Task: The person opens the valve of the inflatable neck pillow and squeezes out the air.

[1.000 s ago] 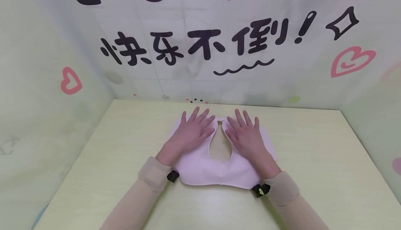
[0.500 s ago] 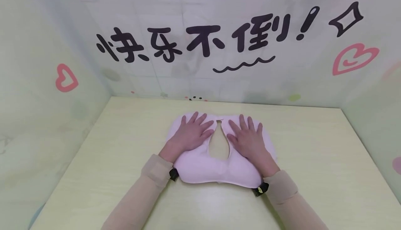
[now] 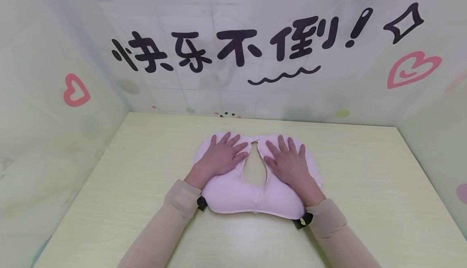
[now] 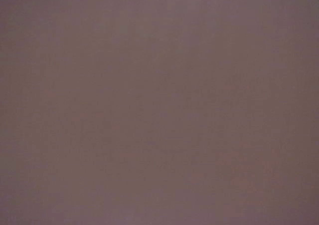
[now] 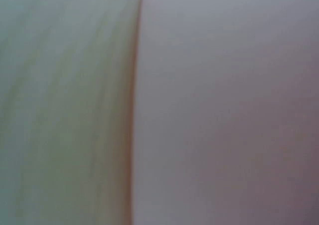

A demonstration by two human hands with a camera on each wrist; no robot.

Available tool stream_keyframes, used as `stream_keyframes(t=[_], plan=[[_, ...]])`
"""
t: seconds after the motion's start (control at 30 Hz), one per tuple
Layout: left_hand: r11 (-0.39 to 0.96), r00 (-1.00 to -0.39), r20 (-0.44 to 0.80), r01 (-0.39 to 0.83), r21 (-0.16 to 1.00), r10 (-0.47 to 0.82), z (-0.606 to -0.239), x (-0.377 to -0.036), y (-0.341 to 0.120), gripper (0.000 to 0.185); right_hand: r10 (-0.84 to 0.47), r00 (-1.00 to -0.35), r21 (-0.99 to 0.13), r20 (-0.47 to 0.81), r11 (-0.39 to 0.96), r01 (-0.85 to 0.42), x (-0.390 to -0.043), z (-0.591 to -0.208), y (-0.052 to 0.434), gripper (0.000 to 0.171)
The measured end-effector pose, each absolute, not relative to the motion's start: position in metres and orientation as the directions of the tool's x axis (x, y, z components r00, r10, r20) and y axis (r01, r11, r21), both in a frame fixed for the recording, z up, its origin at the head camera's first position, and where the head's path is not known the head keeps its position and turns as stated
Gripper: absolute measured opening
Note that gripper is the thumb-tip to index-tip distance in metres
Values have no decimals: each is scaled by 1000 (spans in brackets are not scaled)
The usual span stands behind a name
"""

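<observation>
Pink bib [image 3: 251,197] flat at centre frame on pale counter [image 3: 365,203]. Left hand [image 3: 220,156] and right hand [image 3: 288,163] press flat on it, fingers spread, grip apart. Lettered backdrop [image 3: 233,49] across upper frame. Wrist views blurred.

Both hands [image 3: 255,160] lie side by side on the bib [image 3: 233,197], mid-table [image 3: 365,203].

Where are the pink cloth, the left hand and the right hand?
pink cloth [image 3: 233,197]: head view, bare near part.
left hand [image 3: 220,158]: head view, back of the hand.
right hand [image 3: 288,163]: head view, back of the hand.
</observation>
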State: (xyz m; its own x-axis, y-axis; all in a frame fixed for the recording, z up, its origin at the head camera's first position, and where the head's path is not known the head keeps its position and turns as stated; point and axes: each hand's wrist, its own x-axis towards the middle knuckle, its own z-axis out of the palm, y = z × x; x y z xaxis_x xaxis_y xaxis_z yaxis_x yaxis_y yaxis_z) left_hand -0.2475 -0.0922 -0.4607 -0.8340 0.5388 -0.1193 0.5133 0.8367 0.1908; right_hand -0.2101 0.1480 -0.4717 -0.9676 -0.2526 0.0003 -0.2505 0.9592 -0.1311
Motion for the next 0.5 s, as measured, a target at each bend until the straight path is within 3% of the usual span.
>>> stream_keyframes(t=[0.5], plan=[[841, -838, -127, 503, 201, 531, -460, -249, -92, 55, -244, -968, -166, -57, 958, -232, -210, -471, 148, 60]])
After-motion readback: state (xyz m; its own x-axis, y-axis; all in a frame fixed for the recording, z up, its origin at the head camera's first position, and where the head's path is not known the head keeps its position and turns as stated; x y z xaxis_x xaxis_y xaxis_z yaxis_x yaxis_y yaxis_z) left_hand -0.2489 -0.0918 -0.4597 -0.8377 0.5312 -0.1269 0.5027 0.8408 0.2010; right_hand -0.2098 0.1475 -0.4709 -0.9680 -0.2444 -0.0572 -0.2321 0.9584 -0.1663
